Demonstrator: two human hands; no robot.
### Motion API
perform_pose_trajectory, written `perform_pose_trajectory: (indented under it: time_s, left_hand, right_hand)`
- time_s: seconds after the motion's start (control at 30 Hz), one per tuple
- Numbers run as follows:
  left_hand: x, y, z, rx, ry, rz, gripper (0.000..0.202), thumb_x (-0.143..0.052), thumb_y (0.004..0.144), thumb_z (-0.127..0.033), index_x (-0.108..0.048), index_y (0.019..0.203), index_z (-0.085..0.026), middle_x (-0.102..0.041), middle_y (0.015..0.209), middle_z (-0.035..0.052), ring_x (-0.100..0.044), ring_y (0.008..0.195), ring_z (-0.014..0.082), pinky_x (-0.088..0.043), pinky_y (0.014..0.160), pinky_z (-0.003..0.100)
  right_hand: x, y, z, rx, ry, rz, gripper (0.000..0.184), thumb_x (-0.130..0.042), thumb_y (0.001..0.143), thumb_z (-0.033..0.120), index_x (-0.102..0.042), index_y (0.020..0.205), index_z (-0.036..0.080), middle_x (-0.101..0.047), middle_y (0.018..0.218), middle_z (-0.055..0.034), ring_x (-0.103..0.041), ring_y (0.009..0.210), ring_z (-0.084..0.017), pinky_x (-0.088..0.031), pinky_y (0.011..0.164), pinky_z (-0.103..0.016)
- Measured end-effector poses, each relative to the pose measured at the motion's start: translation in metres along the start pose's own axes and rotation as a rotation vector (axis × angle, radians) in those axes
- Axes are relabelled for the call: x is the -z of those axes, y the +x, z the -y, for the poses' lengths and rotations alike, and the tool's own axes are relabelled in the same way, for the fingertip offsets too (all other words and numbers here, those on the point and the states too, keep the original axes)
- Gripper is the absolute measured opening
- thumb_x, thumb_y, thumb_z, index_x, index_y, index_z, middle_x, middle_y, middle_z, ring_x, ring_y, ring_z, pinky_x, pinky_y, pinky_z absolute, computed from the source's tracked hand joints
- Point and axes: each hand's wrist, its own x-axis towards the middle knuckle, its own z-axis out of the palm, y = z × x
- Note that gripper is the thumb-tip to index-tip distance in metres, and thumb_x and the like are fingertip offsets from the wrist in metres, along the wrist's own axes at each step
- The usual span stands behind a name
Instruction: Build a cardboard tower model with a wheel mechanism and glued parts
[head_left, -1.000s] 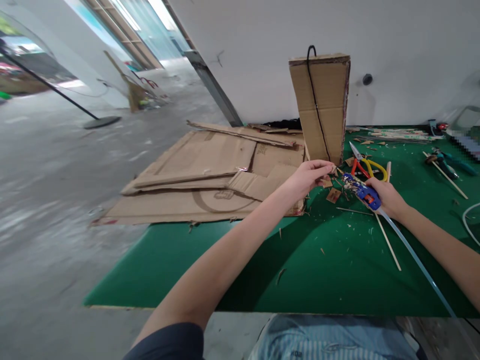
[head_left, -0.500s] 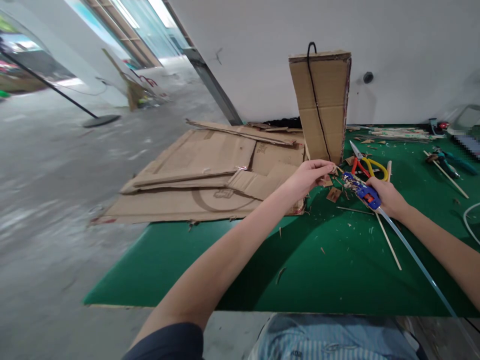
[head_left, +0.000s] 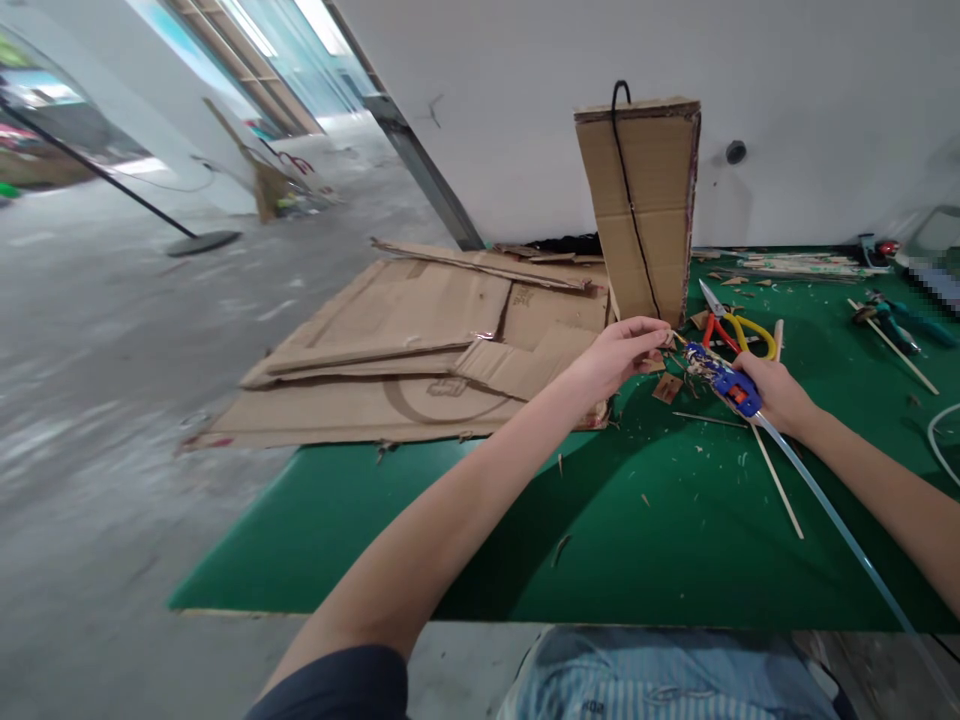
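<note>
In my right hand (head_left: pixel 776 392) is a blue glue gun (head_left: pixel 731 385), gripped by its handle, with a long clear glue stick (head_left: pixel 832 510) trailing from its back. Its nozzle points left and meets the fingertips of my left hand (head_left: pixel 628 350). Those fingers pinch a small piece of cardboard (head_left: pixel 667 340), mostly covered by them. Just behind, a tall cardboard box (head_left: pixel 645 210) stands upright with a black cord (head_left: pixel 628 190) running down its front. Scissors (head_left: pixel 739 330) with red and yellow handles lie beyond the glue gun. A small cardboard square (head_left: pixel 667 388) rests below my left fingertips.
Flattened cardboard sheets (head_left: pixel 375 390) are stacked on the left of the green table (head_left: pixel 360 540). Thin wooden sticks (head_left: pixel 780 485) and scraps lie about on it. Pliers (head_left: pixel 892 325) are at the right. A white wall (head_left: pixel 510 120) rises behind.
Almost nothing differs. Both hands keep the same place, with the glue gun nozzle still at the small piece of cardboard; the view has shifted very slightly.
</note>
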Motion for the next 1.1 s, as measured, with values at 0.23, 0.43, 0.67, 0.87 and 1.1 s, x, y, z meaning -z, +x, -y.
perform_pose_trajectory:
  time_s: [0.23, 0.43, 0.67, 0.87, 1.1]
  left_hand:
    - [0.0020, 0.0021, 0.0014, 0.000, 0.014, -0.009, 0.026, -0.085, 0.068, -0.026, -0.069, 0.086, -0.015, -0.067, 0.082, 0.0012, -0.056, 0.062, 0.0069, -0.043, 0.058, 0.024]
    - [-0.0006, -0.0003, 0.0003, 0.011, -0.003, -0.015, 0.019, -0.079, 0.075, -0.020, -0.070, 0.091, -0.018, -0.068, 0.086, 0.0008, -0.057, 0.062, 0.0060, -0.043, 0.060, 0.025]
    - [-0.0064, -0.0026, 0.0041, 0.022, -0.111, -0.016, 0.014, -0.079, 0.075, -0.016, -0.068, 0.084, -0.017, -0.066, 0.077, 0.0002, -0.062, 0.070, 0.0087, -0.041, 0.058, 0.021]
    - [-0.0078, -0.0014, 0.0064, 0.039, -0.116, 0.013, 0.016, -0.079, 0.074, -0.012, -0.066, 0.083, -0.015, -0.067, 0.081, 0.0013, -0.066, 0.080, 0.0109, -0.043, 0.062, 0.022]
    - [-0.0079, -0.0015, 0.0062, 0.026, -0.099, 0.016, 0.015, -0.076, 0.077, -0.009, -0.064, 0.083, -0.013, -0.069, 0.081, 0.0010, -0.068, 0.077, 0.0099, -0.045, 0.062, 0.020]
  right_hand:
    - [0.0021, 0.0014, 0.0030, 0.010, -0.002, 0.013, 0.019, -0.061, 0.082, 0.037, -0.047, 0.086, 0.024, -0.063, 0.069, -0.0022, -0.059, 0.059, -0.020, -0.045, 0.056, -0.029]
    - [0.0009, 0.0002, 0.0012, 0.022, 0.001, -0.011, 0.017, -0.063, 0.082, 0.034, -0.050, 0.088, 0.023, -0.065, 0.072, -0.0031, -0.061, 0.059, -0.020, -0.046, 0.057, -0.029]
    - [-0.0038, -0.0020, -0.0011, 0.077, 0.020, -0.075, 0.030, -0.064, 0.085, 0.032, -0.055, 0.112, 0.023, -0.072, 0.089, -0.0057, -0.070, 0.075, -0.023, -0.055, 0.068, -0.033]
    - [-0.0054, -0.0026, -0.0009, 0.063, 0.020, -0.112, 0.032, -0.064, 0.086, 0.034, -0.057, 0.115, 0.023, -0.073, 0.095, -0.0075, -0.072, 0.081, -0.024, -0.056, 0.072, -0.034]
    - [-0.0016, -0.0011, 0.0024, 0.049, 0.032, -0.080, 0.030, -0.064, 0.085, 0.034, -0.058, 0.112, 0.022, -0.072, 0.089, -0.0076, -0.071, 0.076, -0.025, -0.054, 0.068, -0.033]
